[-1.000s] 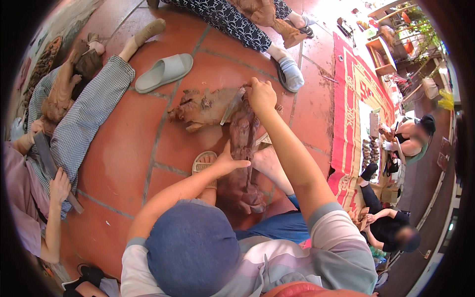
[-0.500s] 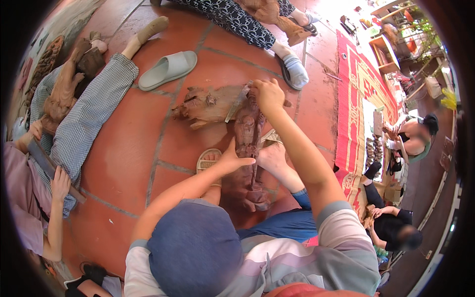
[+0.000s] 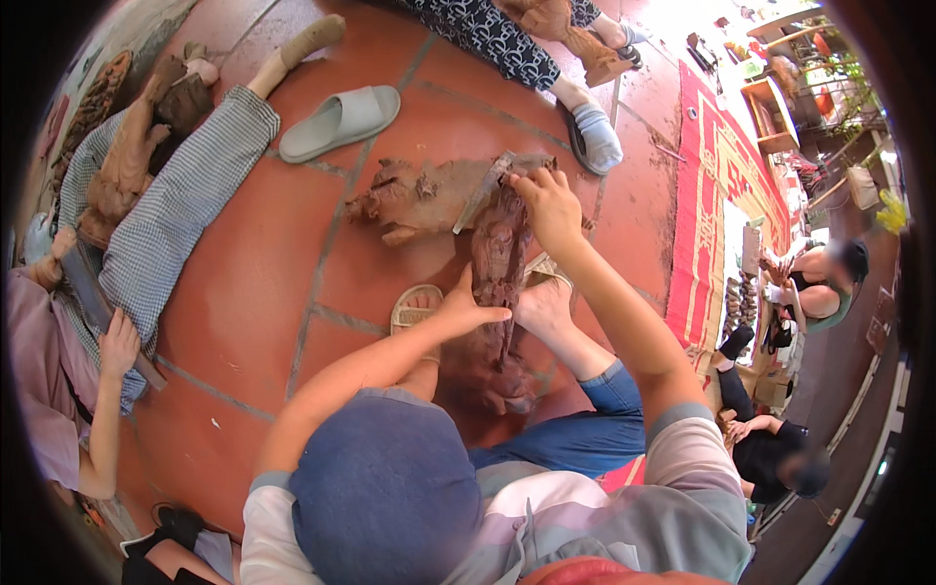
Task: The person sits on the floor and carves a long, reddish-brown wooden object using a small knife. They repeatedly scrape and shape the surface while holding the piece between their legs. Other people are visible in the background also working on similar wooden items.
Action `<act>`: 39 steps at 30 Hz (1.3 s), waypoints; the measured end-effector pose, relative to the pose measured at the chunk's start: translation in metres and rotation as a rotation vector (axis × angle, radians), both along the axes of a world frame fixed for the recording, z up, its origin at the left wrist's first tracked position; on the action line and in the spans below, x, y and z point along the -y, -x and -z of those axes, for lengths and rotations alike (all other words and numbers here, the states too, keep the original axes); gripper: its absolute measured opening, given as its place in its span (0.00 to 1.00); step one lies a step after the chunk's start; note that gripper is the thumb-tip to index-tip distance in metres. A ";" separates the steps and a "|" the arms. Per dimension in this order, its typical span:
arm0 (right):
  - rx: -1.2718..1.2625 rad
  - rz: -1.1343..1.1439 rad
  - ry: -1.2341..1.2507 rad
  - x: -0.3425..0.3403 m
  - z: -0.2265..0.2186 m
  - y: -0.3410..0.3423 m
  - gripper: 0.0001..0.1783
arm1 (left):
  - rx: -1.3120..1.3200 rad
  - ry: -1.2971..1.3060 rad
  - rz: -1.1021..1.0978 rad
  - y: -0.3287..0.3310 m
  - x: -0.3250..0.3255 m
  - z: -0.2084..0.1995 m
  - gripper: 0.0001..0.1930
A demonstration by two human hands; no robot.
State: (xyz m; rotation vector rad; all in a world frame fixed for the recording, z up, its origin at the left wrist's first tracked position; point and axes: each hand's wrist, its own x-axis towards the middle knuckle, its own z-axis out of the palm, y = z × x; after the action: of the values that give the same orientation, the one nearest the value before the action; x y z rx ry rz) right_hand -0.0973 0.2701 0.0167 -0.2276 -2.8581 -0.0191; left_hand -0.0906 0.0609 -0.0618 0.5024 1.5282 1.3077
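A dark reddish-brown carved wooden figure (image 3: 497,258) stands between my feet, its far end towards a paler rough piece of wood (image 3: 414,200). Whether the two are joined I cannot tell. My left hand (image 3: 473,310) grips the figure's side around the middle, thumb laid across it. My right hand (image 3: 548,207) presses bent, closed fingers on its far end; anything small under them is hidden. Beside those fingers a narrow, greyish translucent strip (image 3: 478,200) lies slanting over the wood.
A grey-green slide sandal (image 3: 341,125) lies on the red tiles (image 3: 244,302). At left a person in checked trousers (image 3: 195,195) holds a flat bar (image 3: 102,302) near another carving (image 3: 127,180). Ahead sits someone with a wooden carving (image 3: 575,39). A red patterned mat (image 3: 702,205) runs along the right.
My right hand has shifted slightly towards me along the carving, so more of its far end shows beyond the fingers. My left hand keeps its hold. The whole view has shifted a little.
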 end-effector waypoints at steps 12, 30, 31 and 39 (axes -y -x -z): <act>0.060 0.030 0.081 -0.005 -0.012 0.014 0.05 | 0.033 -0.006 0.003 0.007 0.001 -0.021 0.60; 0.285 -0.120 -0.114 0.000 -0.001 0.056 0.08 | 0.035 -0.098 0.001 0.005 0.001 -0.013 0.63; 0.256 -0.121 -0.069 -0.004 -0.009 0.048 0.08 | 0.007 -0.050 0.006 0.004 0.001 -0.011 0.63; 0.331 -0.105 -0.136 -0.001 -0.004 0.057 0.07 | 0.102 -0.187 -0.010 0.001 -0.001 -0.007 0.66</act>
State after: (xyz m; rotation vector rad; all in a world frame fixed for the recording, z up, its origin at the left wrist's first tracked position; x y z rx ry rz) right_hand -0.1547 0.2708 0.0210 -0.0489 -3.1757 -0.2525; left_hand -0.0920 0.0618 -0.0550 0.5376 1.3332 1.4698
